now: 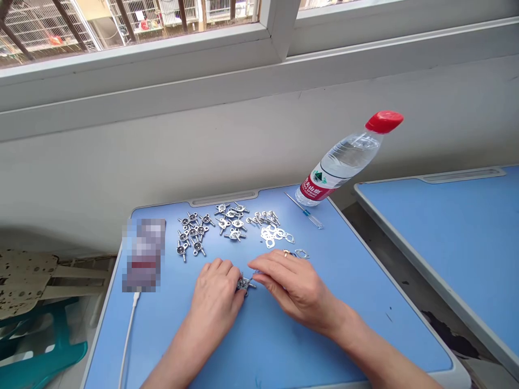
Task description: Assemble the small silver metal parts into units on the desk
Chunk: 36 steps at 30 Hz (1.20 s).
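Metal cross-shaped fitting (243, 283) sits on the blue table (259, 346) between both hands, near the front middle of the laid-out parts, partly hidden by fingers. Left hand (214, 294) is curled over with fingertips down at the fitting's left side; looks like steadying, but the contact is mostly hidden. Right hand (294, 286) comes in from the right, fingers pressed close together and pointing at the fitting, right beside it or touching, can't tell which. Can't tell if either hand is actually pinching it. Small blue bit shows by the right fingertips, too small to identify.

Just behind the hands: groups of similar metal fittings (194, 232), more fittings (231, 222), thin metal gaskets (273, 235), a loose ring-shaped gasket (300, 253). Beyond them, a small screwdriver with a clear-and-blue handle (305, 210) lies beside a water bottle with a red cap (344, 159) at the back edge of the table. Blurred-out object (142, 255) at left, white cable (130, 340) running off the front.

Risks: a loose grip could let the fitting slip and skid into the nearby groups, mixing parts. A careless wrist or finger could also nudge the light gaskets out of place, or knock the bottle over onto the parts.
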Available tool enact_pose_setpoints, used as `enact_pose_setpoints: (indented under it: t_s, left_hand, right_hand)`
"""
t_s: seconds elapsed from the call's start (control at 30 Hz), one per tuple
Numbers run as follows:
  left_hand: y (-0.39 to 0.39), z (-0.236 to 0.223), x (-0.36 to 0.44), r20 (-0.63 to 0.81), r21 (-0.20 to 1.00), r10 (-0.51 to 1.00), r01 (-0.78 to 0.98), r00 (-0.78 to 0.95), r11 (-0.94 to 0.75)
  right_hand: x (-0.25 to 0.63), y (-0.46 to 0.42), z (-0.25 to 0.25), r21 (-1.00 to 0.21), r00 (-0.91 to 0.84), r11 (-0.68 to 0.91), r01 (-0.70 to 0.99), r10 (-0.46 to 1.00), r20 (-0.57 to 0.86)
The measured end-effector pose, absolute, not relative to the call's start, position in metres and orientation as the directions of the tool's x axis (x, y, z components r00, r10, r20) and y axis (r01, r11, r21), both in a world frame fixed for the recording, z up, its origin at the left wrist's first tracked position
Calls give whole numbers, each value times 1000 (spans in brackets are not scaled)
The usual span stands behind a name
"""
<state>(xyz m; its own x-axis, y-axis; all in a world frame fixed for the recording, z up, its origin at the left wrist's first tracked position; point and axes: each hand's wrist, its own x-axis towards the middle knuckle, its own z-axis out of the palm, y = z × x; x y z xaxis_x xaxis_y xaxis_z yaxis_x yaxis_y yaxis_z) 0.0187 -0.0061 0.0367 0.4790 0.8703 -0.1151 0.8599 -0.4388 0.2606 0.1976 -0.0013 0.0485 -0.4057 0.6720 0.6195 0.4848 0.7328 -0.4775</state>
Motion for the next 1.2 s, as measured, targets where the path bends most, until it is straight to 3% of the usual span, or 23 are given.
enact_pose_setpoints:
  t_s: [0.23,0.5,0.67,0.87,1.2]
  left_hand:
    - [-5,33,18,-108,273,877,862,468,-427]
    - [-3,32,16,-144,330,879,860,454,-390]
    - [-3,34,15,-149,334,876,858,458,-391]
    - [0,34,15,-155,339,876,858,456,-387]
    - [2,33,14,-92,326,883,852,461,-410]
  right_hand:
    - [198,-2,51,-561,-451,742,367,670,590]
    - [196,-2,42,-493,-363,721,487,680,637]
    - [197,0,41,-404,-417,774,488,613,671]
    - [206,1,49,-544,-514,734,405,675,528]
    - [200,8,36,-513,-336,703,493,698,633]
